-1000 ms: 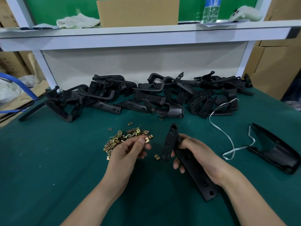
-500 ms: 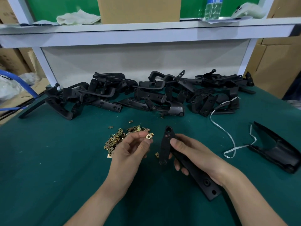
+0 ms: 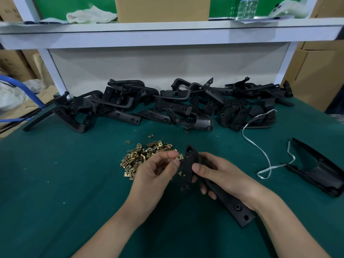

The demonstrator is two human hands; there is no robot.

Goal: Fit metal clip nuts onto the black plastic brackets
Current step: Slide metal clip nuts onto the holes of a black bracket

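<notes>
Two bare hands meet just below the middle of the frame. The left hand (image 3: 156, 175) pinches one small brass-coloured metal clip nut (image 3: 179, 156) between thumb and fingertips, its other fingers loosely curled under. The nut sits right at the left edge of the long black plastic bracket with round holes (image 3: 188, 165), touching or very nearly touching it; I cannot tell which. The right hand (image 3: 223, 177) is wrapped round that bracket's middle, thumb pressed on the front face, fingers curled behind. The bracket's rounded end points up towards frame centre and its flat tail runs down to the lower right, past the wrist. Just left of the hands, a loose pile of the same brass clip nuts (image 3: 141, 157) lies on the dark green table cover (image 3: 55, 183), with a few strays above it. To the right, a thin white strap (image 3: 260, 151) curls across the cover, and beyond it, near the right edge, lies a large black moulded plastic part (image 3: 320, 174). Across the middle of the frame runs a long tangled heap of black plastic brackets (image 3: 167, 107), set against a white back panel. Above that, along the top, a white shelf (image 3: 167, 34) carries a brown cardboard box (image 3: 160, 8), a pale crumpled cloth (image 3: 89, 14) to its left and a clear plastic bottle (image 3: 246, 7) to its right.
</notes>
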